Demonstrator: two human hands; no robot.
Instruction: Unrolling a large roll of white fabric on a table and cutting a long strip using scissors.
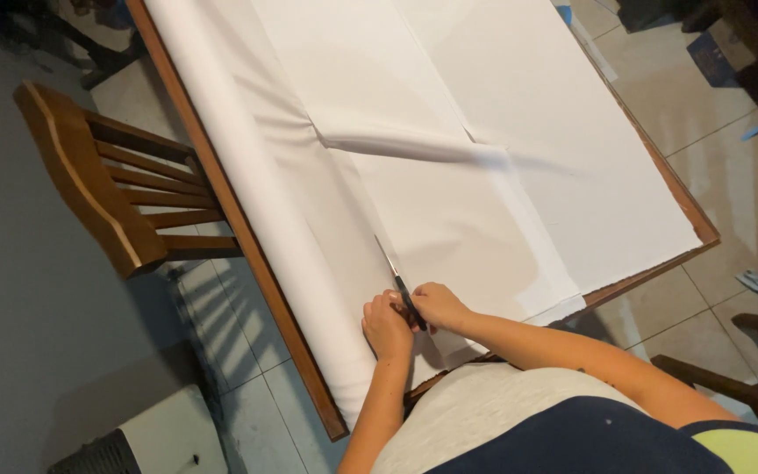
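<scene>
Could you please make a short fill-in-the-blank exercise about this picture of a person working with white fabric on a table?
1. The right hand holds a pair of ____ whose blades point along the white fabric.
2. The left hand rests on the fabric just beside the ____ hand.
3. A thick roll of fabric lies along the table edge nearest the wooden ____.
4. The floor under the table is covered with ____.

Missing words: scissors; right; chair; tiles
</scene>
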